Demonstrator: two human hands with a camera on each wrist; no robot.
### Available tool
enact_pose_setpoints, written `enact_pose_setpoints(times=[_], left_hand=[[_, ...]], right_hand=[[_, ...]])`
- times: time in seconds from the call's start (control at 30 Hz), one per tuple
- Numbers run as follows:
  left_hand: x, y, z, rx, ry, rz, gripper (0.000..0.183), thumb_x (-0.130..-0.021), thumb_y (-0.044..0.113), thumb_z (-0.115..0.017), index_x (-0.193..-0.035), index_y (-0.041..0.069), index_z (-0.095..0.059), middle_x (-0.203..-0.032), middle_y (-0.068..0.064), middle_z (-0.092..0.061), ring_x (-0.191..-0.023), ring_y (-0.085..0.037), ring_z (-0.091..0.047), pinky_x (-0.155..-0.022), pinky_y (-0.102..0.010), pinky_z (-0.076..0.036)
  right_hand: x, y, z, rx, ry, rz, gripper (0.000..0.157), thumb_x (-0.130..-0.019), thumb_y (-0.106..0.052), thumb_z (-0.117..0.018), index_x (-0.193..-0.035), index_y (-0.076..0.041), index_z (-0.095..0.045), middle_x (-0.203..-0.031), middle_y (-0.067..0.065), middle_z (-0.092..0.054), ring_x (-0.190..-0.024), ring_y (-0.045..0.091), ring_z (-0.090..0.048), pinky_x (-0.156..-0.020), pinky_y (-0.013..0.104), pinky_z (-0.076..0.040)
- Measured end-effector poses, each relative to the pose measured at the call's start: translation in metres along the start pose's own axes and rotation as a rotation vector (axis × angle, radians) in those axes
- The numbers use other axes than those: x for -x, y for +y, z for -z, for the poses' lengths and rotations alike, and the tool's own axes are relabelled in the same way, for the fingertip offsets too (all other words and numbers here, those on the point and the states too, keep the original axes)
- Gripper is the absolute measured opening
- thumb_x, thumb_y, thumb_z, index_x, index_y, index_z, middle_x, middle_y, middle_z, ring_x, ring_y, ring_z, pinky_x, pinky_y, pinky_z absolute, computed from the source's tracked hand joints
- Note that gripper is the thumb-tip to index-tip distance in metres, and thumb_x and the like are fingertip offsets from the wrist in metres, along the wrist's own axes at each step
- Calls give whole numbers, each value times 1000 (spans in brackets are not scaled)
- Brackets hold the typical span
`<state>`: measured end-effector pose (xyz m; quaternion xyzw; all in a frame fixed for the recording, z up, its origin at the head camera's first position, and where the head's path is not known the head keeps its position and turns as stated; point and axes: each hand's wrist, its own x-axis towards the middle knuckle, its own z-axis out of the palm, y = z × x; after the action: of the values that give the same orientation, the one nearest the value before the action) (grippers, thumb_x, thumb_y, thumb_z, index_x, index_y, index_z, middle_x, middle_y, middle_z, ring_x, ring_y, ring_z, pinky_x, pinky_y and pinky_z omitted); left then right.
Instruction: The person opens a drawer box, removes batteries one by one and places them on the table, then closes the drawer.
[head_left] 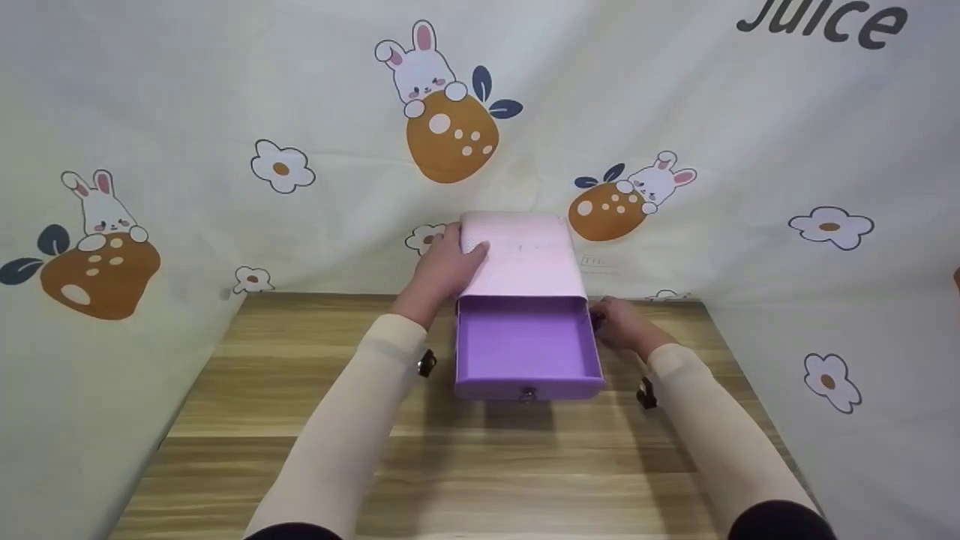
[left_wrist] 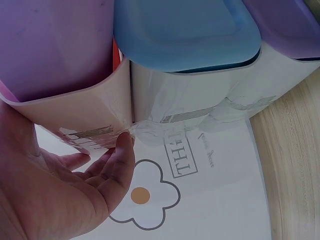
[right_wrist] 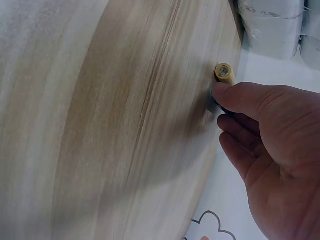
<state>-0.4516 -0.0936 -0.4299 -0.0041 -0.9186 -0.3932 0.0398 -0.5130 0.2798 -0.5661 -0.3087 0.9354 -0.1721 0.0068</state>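
Observation:
In the head view a small drawer unit with a pale pink top stands on the wooden table. Its top purple drawer is pulled out, and the inside looks bare. My left hand grips the casing at its upper left, thumb on top and fingers down the side. In the left wrist view a blue drawer and another purple drawer are closed in their casings. My right hand, beside the unit's right side, pinches a battery with a gold-coloured end, low over the table edge.
The wooden table runs up to a printed cloth with rabbits and flowers, which hangs behind and at both sides. Clear tape crosses the side of the casings. A small knob sits on the drawer front.

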Motion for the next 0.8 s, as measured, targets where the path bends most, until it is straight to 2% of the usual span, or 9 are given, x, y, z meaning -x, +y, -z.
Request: enact_pose_setpoints(times=[0.33,0.57,0.8], left_hand=[[0,1,0,-4,-9,21,86,-110,58,-54,-174,8,-27,-173,-21,-40,-158,-42,-42,-128,-53,-35],[0,0,0,-3,-3,14,85,-110,57,-54,-173,7,-28,-172,-21,-41,-157,-41,-42,-128,-53,-35],[0,-1,0,5,-2,3,85,-110,58,-53,-173,8,-28,-172,-21,-41,-157,-41,-43,-128,-53,-35]], right_hand=[[-1,1,2,-9,-9,-22,27,-84,14,-71,-101,-4,-82,-91,17,-72,-83,28,-62,-81,55,-57],[-1,1,1,-36,0,-20,30,-80,15,-71,-101,-4,-81,-90,15,-72,-84,28,-63,-83,55,-58],[-2,2,-1,-67,-2,-21,30,-80,15,-70,-101,-4,-80,-93,17,-73,-85,28,-63,-84,54,-57]])
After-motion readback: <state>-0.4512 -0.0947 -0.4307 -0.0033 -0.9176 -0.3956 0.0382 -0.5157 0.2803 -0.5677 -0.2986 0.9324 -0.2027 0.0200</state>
